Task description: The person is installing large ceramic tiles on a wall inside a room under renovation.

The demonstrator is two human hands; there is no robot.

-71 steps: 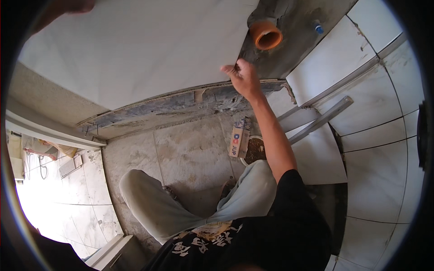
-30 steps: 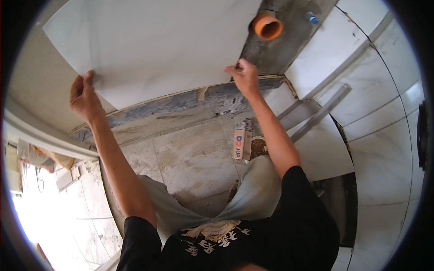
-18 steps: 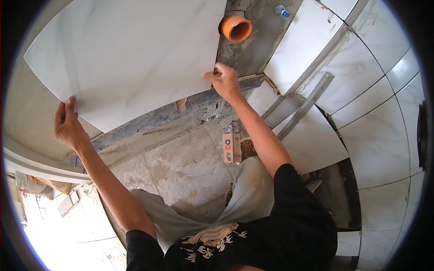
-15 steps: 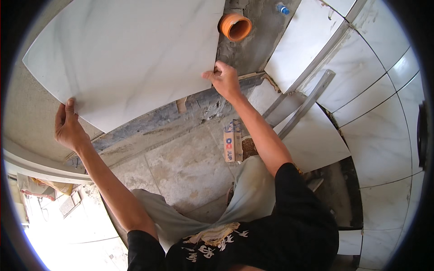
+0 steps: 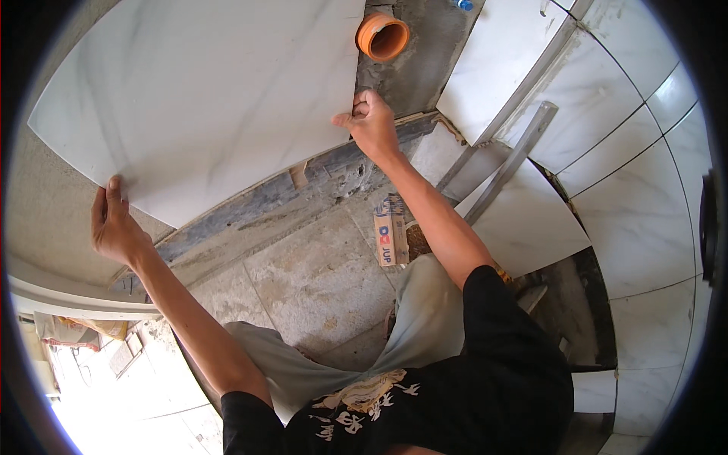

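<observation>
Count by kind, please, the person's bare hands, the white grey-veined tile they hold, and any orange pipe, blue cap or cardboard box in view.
Bare left hand and right hand: 2
Large white grey-veined tile: 1
Round orange pipe: 1
Small blue cap: 1
Brown cardboard box: 1
Total: 6

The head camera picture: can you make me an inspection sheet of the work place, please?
Surface: grey floor, stained.
Job's things: large white tile; orange pipe beside its right edge.
Clutter: cardboard box beside some brown material; metal bar farther right.
Hands: left hand on the tile's lower left edge, thumb in front; right hand on its right edge, near the bottom.
Cables: thin dark line at lower left; too small to tell.
Surroundings: white tiles with dark joints at right; blue cap at top.
</observation>
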